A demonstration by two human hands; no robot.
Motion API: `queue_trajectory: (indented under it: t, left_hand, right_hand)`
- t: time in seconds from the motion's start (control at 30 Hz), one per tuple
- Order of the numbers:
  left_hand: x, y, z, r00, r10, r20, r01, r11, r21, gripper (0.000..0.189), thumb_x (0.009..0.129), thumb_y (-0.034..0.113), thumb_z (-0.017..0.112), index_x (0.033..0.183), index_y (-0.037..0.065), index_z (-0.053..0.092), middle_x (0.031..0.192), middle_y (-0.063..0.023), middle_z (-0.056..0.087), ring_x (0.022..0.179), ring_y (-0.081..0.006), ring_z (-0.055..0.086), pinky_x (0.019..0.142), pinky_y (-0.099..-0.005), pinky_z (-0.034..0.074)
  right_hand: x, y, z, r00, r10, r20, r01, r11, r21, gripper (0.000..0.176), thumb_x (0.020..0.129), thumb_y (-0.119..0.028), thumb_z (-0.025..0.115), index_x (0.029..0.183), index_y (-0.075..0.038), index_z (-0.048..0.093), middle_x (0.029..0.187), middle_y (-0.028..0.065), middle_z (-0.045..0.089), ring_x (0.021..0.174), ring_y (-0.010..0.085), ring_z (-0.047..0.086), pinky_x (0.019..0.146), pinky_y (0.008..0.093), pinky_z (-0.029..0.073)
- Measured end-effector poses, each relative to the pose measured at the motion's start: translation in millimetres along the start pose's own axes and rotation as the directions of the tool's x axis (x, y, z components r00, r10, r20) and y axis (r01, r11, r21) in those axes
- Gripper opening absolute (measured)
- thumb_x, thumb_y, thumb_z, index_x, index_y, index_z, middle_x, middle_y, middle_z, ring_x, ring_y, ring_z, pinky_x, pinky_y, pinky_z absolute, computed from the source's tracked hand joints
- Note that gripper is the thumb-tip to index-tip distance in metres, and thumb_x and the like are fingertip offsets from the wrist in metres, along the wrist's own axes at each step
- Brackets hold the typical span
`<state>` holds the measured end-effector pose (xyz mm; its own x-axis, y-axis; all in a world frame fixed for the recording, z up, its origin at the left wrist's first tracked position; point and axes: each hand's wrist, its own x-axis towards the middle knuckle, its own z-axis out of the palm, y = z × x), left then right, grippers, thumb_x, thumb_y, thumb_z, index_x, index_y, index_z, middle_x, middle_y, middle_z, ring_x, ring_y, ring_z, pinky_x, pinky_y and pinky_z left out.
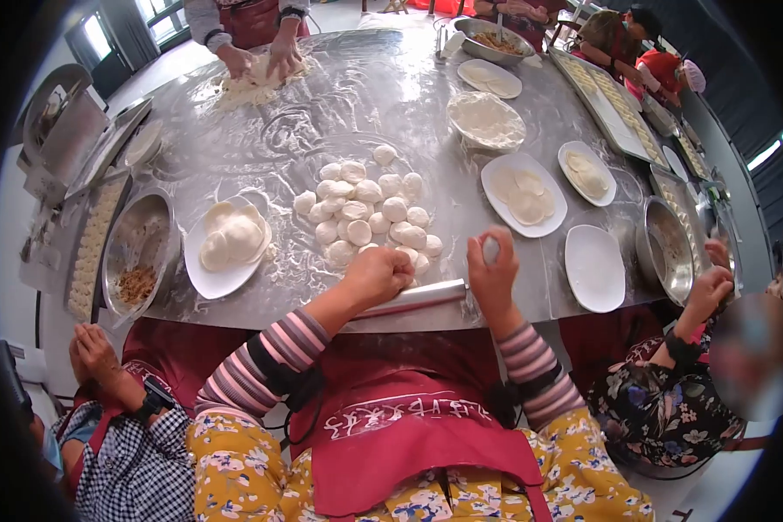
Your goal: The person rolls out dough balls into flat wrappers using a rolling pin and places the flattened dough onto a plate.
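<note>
My left hand [379, 273] is closed at the near edge of a pile of floured dough pieces [357, 209]; what its fingers hold, if anything, is hidden. My right hand [494, 271] is raised to the right of the pile, thumb and fingers curled round a pale patch that I cannot make out clearly. Between the two hands a silvery metal rolling pin [418, 297] lies near the table's front edge, its left end behind my left forearm. To the left, a white plate [209, 284] carries a stack of round dough wrappers [233, 233].
Steel bowls with filling [170, 226] stand left and at the back right. White plates [594, 270], some with wrappers, and a flour bowl [487, 120] are on the right. Trays of dumplings [100, 235] line both sides. Co-workers flank me; one [265, 61] handles dough across the table.
</note>
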<state>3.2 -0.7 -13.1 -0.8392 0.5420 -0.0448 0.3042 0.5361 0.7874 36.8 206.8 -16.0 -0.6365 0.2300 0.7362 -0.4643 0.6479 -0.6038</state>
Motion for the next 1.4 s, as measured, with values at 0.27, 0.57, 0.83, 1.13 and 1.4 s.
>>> queue_trajectory:
  t: [0.27,0.57,0.83,1.13,1.4]
  left_hand:
    - [4,5,-10,0.995,0.074,0.061,-0.084,0.976,0.200,0.012,0.071,0.010,0.066,0.075,-0.001,0.062,0.070,-0.0154,0.064,0.066,-0.0254,0.063,0.061,-0.0352,0.048]
    - [-4,-9,-7,0.992,0.069,-0.103,-0.049,0.982,0.183,0.013,0.075,0.011,0.062,0.079,-0.001,0.059,0.072,-0.0157,0.062,0.068,-0.0275,0.062,0.062,-0.0363,0.048]
    - [-9,-11,-20,0.996,0.025,0.081,-0.028,0.999,0.032,0.017,0.075,0.012,0.064,0.082,-0.002,0.059,0.074,-0.0171,0.062,0.069,-0.0271,0.062,0.063,-0.0358,0.048]
    - [6,1,-21,0.997,0.000,0.071,-0.009,0.992,0.125,0.013,0.079,0.013,0.057,0.080,0.001,0.062,0.082,-0.0194,0.065,0.080,-0.0362,0.062,0.071,-0.0421,0.048]
    - [-14,-9,-21,0.993,0.005,0.122,0.004,0.997,-0.073,0.015,0.079,0.011,0.062,0.083,-0.003,0.057,0.077,-0.0183,0.061,0.072,-0.0293,0.061,0.066,-0.0371,0.047]
  right_hand:
    - [-5,-1,-6,0.999,0.014,0.041,-0.013,1.000,-0.007,0.020,0.078,-0.002,0.066,0.090,-0.005,0.051,0.071,0.0137,0.057,0.060,0.0306,0.060,0.052,0.0344,0.045]
    - [15,12,22,1.000,-0.005,0.005,0.005,1.000,0.004,0.022,0.076,-0.001,0.066,0.090,-0.005,0.050,0.072,0.0121,0.056,0.059,0.0324,0.059,0.052,0.0356,0.045]
    - [-20,-11,-22,0.999,0.007,0.035,-0.005,0.998,-0.061,0.023,0.076,0.000,0.067,0.089,-0.005,0.049,0.070,0.0122,0.055,0.056,0.0309,0.057,0.052,0.0354,0.045]
    - [25,17,33,1.000,-0.022,0.009,0.022,1.000,-0.009,0.023,0.077,-0.003,0.067,0.091,-0.006,0.049,0.070,0.0140,0.057,0.060,0.0339,0.059,0.051,0.0374,0.045]
    - [-27,-7,-22,0.999,0.041,0.018,-0.040,0.999,-0.004,0.028,0.075,-0.002,0.069,0.096,-0.005,0.050,0.074,0.0111,0.053,0.057,0.0256,0.056,0.049,0.0343,0.044]
